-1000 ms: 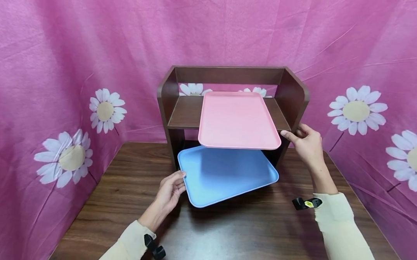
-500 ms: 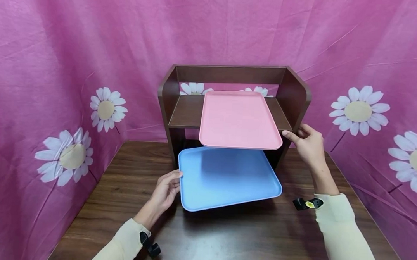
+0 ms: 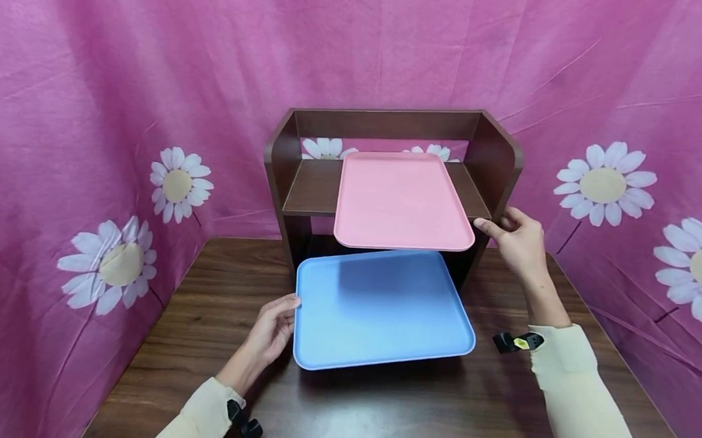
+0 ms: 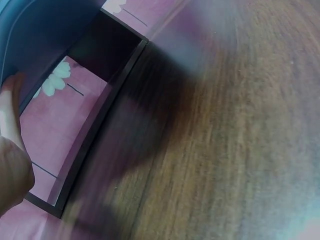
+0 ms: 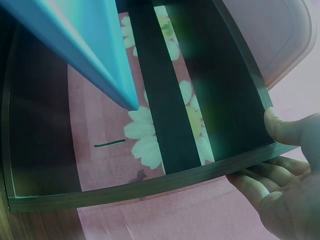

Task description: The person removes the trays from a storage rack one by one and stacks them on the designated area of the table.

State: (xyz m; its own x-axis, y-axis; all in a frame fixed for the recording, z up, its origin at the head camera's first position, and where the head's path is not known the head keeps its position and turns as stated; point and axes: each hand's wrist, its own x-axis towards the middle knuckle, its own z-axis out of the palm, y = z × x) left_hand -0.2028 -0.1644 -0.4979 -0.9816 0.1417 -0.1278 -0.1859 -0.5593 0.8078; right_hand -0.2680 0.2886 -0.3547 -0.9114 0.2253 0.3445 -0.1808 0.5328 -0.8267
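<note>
My left hand (image 3: 271,326) grips the left edge of a blue rectangular tray (image 3: 382,312), thumb on top and fingers tucked below. In the left wrist view, fingers (image 4: 14,95) reach under the tray's dark underside. The tray is held above the table, in front of the lower opening of a dark brown two-tier shelf (image 3: 314,185); its far edge passes beneath a pink tray (image 3: 405,202). That pink tray lies on the upper tier and juts out past its front. My right hand (image 3: 517,246) grips the shelf's right side panel (image 5: 225,162), thumb on the inside and fingers outside.
The shelf stands at the back of a dark wood-grain table (image 3: 219,285). A pink curtain (image 3: 246,64) with white daisies hangs behind and on both sides. Black wrist cameras are strapped over both cream sleeves (image 3: 581,392).
The blue tray has come out of the lower opening toward me and turned a little straighter. My left hand has shifted left and nearer with it. The right hand stays on the shelf.
</note>
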